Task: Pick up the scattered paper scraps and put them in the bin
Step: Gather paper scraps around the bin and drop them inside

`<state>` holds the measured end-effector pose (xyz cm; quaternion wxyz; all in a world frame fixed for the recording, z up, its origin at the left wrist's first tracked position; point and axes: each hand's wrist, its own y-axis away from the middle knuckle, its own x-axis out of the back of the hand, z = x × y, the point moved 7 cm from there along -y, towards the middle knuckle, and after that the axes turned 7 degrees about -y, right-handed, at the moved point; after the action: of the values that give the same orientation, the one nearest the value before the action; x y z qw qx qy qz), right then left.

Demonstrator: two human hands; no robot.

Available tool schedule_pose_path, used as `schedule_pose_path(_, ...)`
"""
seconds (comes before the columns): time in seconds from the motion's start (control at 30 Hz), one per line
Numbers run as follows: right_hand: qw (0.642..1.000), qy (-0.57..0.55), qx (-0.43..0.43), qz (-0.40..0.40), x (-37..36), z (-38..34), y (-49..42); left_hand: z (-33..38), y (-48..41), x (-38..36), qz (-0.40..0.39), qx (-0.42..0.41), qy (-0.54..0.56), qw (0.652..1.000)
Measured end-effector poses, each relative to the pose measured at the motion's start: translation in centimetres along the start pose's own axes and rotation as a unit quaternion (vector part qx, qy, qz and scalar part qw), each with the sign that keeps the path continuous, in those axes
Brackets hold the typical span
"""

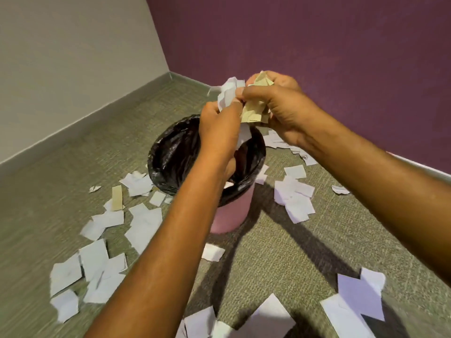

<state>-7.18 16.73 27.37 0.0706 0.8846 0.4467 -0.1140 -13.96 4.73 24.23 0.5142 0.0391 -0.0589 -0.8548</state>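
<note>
Both hands meet just above the bin, a pink tub lined with a black bag. The left hand is closed around white scraps; the right hand is clenched on a bunch of tan scraps. One white piece hangs over the bin's mouth. More paper scraps lie on the carpet all around the bin.

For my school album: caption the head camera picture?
Both hands hold crumpled scraps above the bin.
</note>
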Motion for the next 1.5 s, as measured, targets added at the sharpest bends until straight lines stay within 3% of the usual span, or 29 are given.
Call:
schedule_pose_path(0.1,0.999,0.009,-0.041,-0.008,-2.9,2.4,-0.6,-1.3,-1.1,3.4,-0.032,0.066,-0.021,0.997)
schedule_pose_path(0.33,0.985,0.148,-0.092,-0.005,-5.8,6.3,-0.8,-3.6,-1.7,9.6,-0.065,0.128,-0.128,0.981)
schedule_pose_path(0.47,0.970,0.229,-0.081,0.000,-6.2,6.5,-1.1,-3.1,-1.5,11.7,-0.066,0.097,-0.159,0.980)
schedule_pose_path(0.6,0.960,0.272,-0.060,0.006,-6.7,5.8,-1.1,-1.1,-1.3,15.3,-0.045,0.052,-0.116,0.991)
schedule_pose_path(0.73,0.951,0.309,-0.008,-0.003,-8.7,3.3,-0.4,-1.5,-2.6,22.2,0.025,0.006,-0.132,0.991)
schedule_pose_path(0.83,0.949,0.310,0.022,-0.044,-12.3,1.8,0.7,-5.7,-3.7,27.5,0.071,0.037,-0.149,0.986)
schedule_pose_path(1.03,0.928,0.336,0.043,-0.153,-20.8,3.8,4.6,-16.6,-3.5,36.9,0.103,0.115,-0.314,0.937)
schedule_pose_path(1.23,0.905,0.343,0.027,-0.251,-27.4,12.0,8.9,-21.9,-2.0,39.3,-0.005,0.103,-0.485,0.868)
schedule_pose_path(1.4,0.874,0.391,-0.006,-0.289,-26.6,21.0,9.9,-24.9,-2.3,37.3,-0.078,0.088,-0.533,0.838)
schedule_pose_path(1.5,0.837,0.472,-0.016,-0.277,-23.1,26.5,9.2,-25.5,-2.8,36.0,-0.084,0.078,-0.533,0.838)
